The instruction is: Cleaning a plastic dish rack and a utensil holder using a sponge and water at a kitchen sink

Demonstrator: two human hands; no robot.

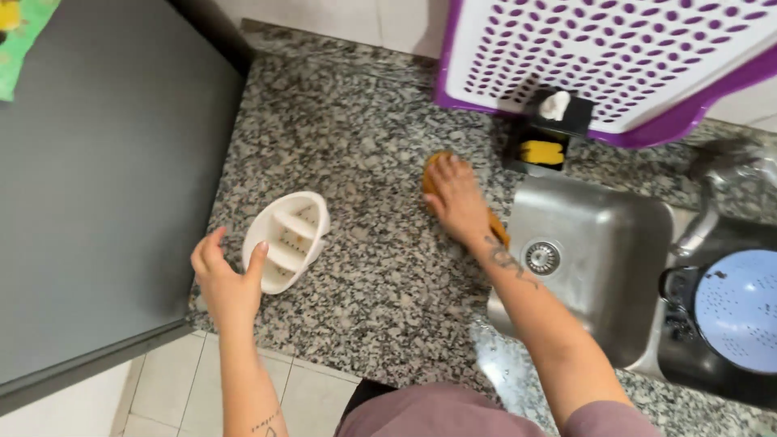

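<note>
sleeves: short, mauve | forearms: bare, small dark tattoos | hands: no gloves

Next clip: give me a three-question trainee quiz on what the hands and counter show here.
1. True or false: the right hand presses an orange cloth flat on the granite counter.
2. What is the left hand touching? A) white divided dish B) blue colander C) yellow sponge
3. What lies just right of the cloth?

Key: 1 true. 2 A. 3 the steel sink.
</note>
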